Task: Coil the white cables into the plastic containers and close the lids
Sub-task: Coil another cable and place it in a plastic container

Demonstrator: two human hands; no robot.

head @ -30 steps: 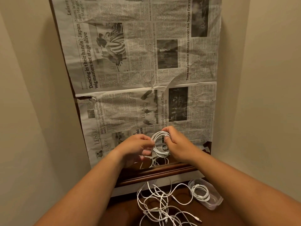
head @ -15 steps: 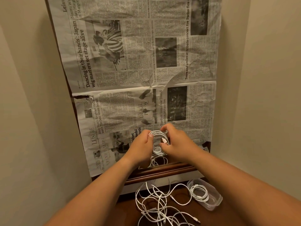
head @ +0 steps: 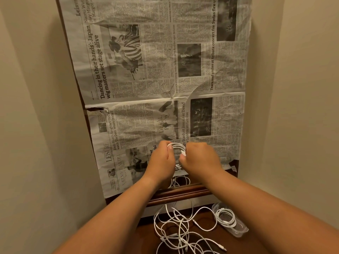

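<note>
A small coil of white cable (head: 177, 150) is held up in front of the newspaper, between both hands. My left hand (head: 162, 161) grips its left side with curled fingers. My right hand (head: 199, 159) pinches its right side near a plug. Loose loops hang below the hands. A tangle of loose white cables (head: 180, 230) lies on the dark wooden surface below. At the lower right lies a clear plastic container (head: 239, 230) with a coiled white cable (head: 225, 217) inside; I see no lid on it.
Newspaper sheets (head: 161, 70) cover the upright panel ahead, above a wooden moulding (head: 183, 192). Beige walls (head: 36, 125) close in on the left and right. The dark wooden surface (head: 146, 235) carries the cables and the container.
Both hands have closed in on the coil, squeezing it narrower. The coil has stayed at about the same height in front of the newspaper.
</note>
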